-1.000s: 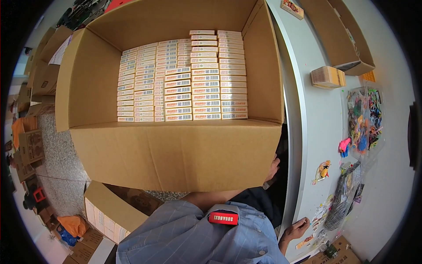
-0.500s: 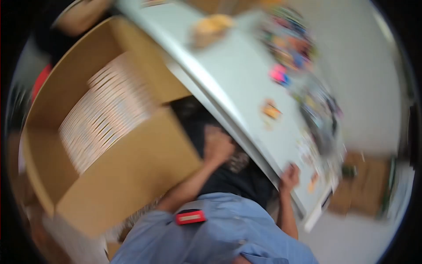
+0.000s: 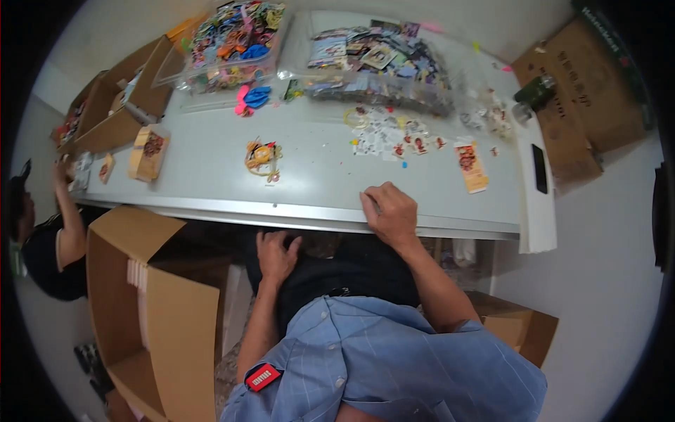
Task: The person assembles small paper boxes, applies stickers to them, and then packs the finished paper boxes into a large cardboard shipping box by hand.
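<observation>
My left hand [image 3: 278, 257] is low at the table's front edge, over my dark trousers, its fingers apart and nothing in it. My right hand [image 3: 394, 214] rests on the front edge of the pale table [image 3: 316, 183], fingers loosely curled in, with nothing visible in them. Ahead of it lies a spread of small white and red printed pieces [image 3: 383, 133]. To its left sits a yellow-orange charm with a strap [image 3: 262, 156]. On its right lies an orange printed card [image 3: 471, 169].
Clear bags of colourful packets [image 3: 380, 60] and a clear tub of bright trinkets [image 3: 235, 42] stand at the back. An open carton [image 3: 183, 337] holding stacked pale items is at my left. Beyond it is another person [image 3: 60, 246]. A phone [image 3: 539, 169] lies far right.
My view has swung round to face the table squarely; the open carton now appears lower left. My right hand shows at the table's front edge, my left hand over my lap.
</observation>
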`<state>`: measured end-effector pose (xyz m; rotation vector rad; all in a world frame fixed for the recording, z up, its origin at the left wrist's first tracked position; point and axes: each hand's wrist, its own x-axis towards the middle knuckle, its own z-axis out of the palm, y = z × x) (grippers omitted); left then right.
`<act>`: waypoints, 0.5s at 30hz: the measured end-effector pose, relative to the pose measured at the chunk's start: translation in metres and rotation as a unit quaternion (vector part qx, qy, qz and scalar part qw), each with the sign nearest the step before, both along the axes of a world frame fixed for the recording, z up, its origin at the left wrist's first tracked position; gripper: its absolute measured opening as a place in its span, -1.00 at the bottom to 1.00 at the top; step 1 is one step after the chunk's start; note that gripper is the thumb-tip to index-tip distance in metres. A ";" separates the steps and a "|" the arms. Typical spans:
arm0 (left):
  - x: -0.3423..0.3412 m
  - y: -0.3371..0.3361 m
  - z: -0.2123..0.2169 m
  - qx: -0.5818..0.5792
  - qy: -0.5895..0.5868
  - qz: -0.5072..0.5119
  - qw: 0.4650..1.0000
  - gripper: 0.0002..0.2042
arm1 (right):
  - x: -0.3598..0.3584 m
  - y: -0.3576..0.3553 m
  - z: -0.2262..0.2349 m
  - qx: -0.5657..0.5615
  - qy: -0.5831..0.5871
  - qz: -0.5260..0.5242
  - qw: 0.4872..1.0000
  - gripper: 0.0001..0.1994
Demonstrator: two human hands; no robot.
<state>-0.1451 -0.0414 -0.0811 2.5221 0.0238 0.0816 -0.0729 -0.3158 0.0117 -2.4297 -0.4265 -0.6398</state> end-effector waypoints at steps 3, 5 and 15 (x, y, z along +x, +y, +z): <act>-0.014 -0.005 0.011 -0.080 -0.007 0.034 0.996 -0.72 | 0.002 -0.002 -0.005 0.036 -0.010 0.031 0.999 -0.92; -0.019 -0.017 0.028 -0.179 0.024 0.099 0.979 -0.74 | 0.002 -0.006 -0.005 0.034 -0.007 0.040 0.999 -0.92; 0.023 -0.023 0.107 0.000 -0.158 0.179 0.971 -0.36 | 0.004 -0.019 -0.019 0.029 -0.019 0.083 0.996 -0.87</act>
